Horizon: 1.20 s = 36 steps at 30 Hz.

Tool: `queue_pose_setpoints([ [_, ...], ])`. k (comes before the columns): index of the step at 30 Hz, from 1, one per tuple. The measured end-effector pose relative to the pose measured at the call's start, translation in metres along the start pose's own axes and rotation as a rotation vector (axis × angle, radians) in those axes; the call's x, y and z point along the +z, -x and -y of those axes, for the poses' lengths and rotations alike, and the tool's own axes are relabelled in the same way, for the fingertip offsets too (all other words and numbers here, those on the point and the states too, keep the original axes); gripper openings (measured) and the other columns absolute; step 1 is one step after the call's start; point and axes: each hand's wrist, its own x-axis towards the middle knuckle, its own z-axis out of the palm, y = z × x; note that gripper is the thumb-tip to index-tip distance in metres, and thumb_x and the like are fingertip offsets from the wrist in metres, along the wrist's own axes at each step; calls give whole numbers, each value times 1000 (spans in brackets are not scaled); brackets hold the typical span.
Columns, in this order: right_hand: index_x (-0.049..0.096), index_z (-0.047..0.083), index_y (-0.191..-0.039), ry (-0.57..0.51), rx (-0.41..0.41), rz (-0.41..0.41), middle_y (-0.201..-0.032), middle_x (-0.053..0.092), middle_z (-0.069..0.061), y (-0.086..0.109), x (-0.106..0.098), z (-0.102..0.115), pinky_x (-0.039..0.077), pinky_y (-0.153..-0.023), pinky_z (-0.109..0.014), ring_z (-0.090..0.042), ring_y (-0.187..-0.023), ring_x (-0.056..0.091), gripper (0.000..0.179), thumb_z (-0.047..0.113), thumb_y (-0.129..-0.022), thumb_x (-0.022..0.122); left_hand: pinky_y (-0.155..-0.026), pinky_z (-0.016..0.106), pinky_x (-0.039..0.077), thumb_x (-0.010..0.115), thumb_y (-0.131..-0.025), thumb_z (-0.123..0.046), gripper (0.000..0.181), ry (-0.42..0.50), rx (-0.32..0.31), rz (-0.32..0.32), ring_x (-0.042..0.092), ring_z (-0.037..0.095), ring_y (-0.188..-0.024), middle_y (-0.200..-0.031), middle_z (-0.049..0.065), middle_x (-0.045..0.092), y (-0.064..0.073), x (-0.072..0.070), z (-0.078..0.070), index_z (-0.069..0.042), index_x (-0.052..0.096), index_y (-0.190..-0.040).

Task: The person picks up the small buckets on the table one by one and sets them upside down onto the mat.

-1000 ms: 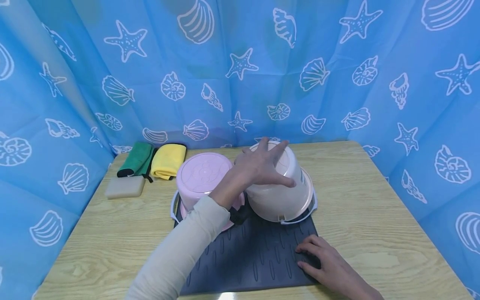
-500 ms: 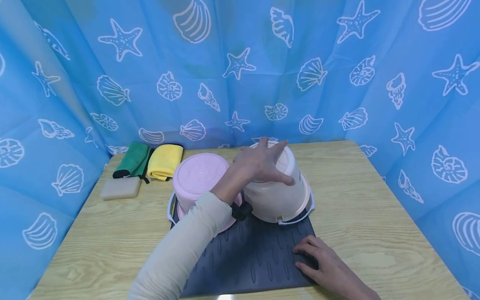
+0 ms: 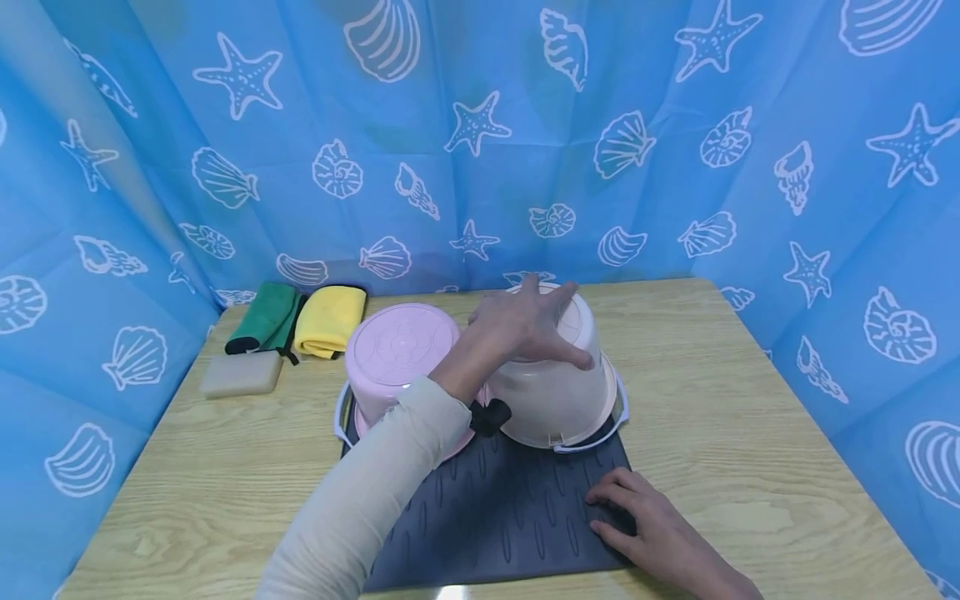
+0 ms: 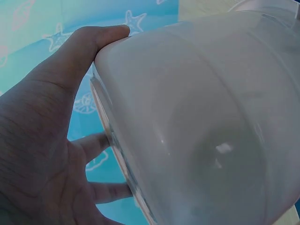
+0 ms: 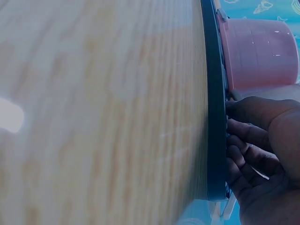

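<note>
My left hand (image 3: pixel 517 325) lies with spread fingers over the upturned base of a whitish bucket (image 3: pixel 558 400), which stands bottom up on the dark mat. In the left wrist view the thumb (image 4: pixel 101 37) reaches over the edge of the base and other fingers touch its face. A pink bucket (image 3: pixel 401 342), also upside down, stands to the left, partly hidden behind my left forearm. Down at the mat's right edge, my right hand (image 3: pixel 648 529) rests with loosely bent fingertips on the ribbed mat (image 3: pixel 495 517), holding nothing.
At the back left lie a folded green cloth (image 3: pixel 266 317) and a folded yellow cloth (image 3: pixel 330 321), with a cream sponge (image 3: pixel 242 373) in front of them. The wooden table (image 3: pixel 727 417) surrounds the mat. A blue shell-print curtain (image 3: pixel 480 183) encloses the back and sides.
The head view has shifted a little. My left wrist has moved slightly to the right while the hand stays on the whitish bucket. The right hand keeps its place.
</note>
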Motion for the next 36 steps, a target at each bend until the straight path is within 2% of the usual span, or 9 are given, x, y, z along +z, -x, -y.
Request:
queue_pose_setpoints([
  [8, 71, 22, -104, 2, 17, 14, -106, 54, 15, 0, -1, -1, 51, -78, -30, -3, -92, 52, 22, 17, -86, 80, -70, 56, 54, 60, -70, -85, 107, -11, -33, 20, 54, 39, -116, -162, 9, 21, -5, -1, -5, -49, 11, -158],
  [15, 70, 23, -104, -6, 14, 14, -106, 54, 16, 1, -2, -1, 51, -78, -31, -3, -92, 52, 21, 17, -86, 80, -80, 67, 50, 59, -70, -86, 108, -25, -28, 21, 47, 48, -126, -164, 10, 18, -9, 2, -12, -47, 11, -159],
  [19, 70, 23, -105, -13, 9, 15, -105, 53, 16, 1, -2, -2, 50, -77, -30, -3, -91, 52, 21, 18, -87, 79, -81, 70, 48, 61, -70, -85, 107, -33, -25, 10, 43, 53, -128, -165, 11, 18, -11, 4, -18, -46, 15, -159],
  [29, 70, 23, -105, -14, 5, 12, -106, 53, 16, 1, -2, -1, 50, -78, -30, -3, -92, 52, 21, 18, -87, 79, -81, 70, 48, 62, -68, -86, 105, -57, -51, 1, 43, 54, -127, -164, 11, 19, -14, 8, -25, -47, 21, -157],
  [36, 70, 22, -104, -9, -4, -5, -105, 53, 16, 1, -1, -1, 50, -77, -30, -3, -91, 51, 21, 16, -86, 80, -86, 70, 45, 62, -68, -87, 106, -73, -73, 13, 39, 55, -129, -164, 10, 19, -16, 10, -30, -48, 20, -157],
])
